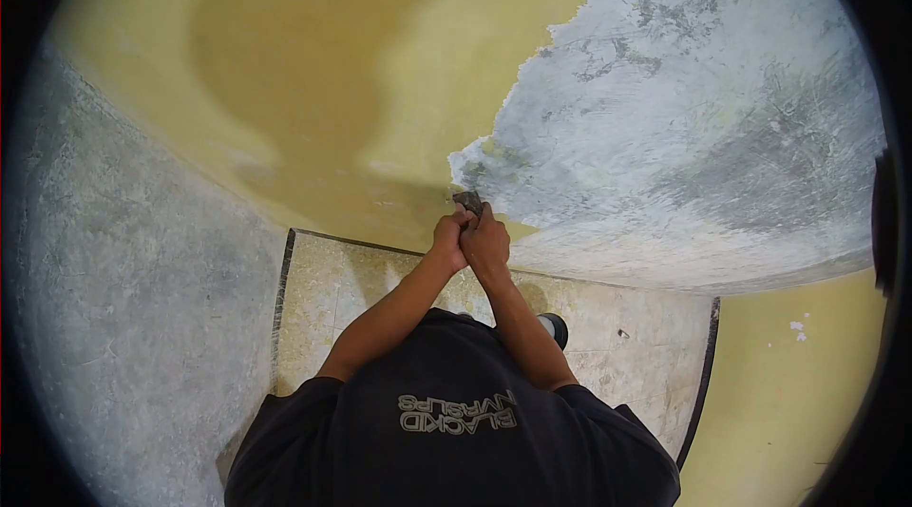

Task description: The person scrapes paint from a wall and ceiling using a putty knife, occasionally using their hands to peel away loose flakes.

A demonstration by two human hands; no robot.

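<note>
Both my hands are together at the lower part of a wall. My left hand (448, 241) and my right hand (487, 243) are wrapped round a small dark scraper (466, 200), its flat end pointing up at the wall. Its handle is mostly hidden by my fingers. The blade lies right at the ragged border between yellow paint (446, 51) and a bared grey-white patch (608, 146). To the right of this border the surface is scuffed and streaked.
A speckled pale floor (627, 355) with a dark border strip lies below the wall. A grey wall (142, 250) stands on the left, a yellow wall (798, 393) on the right. My shoe (557, 328) shows under my right arm. A shadow falls across the yellow paint.
</note>
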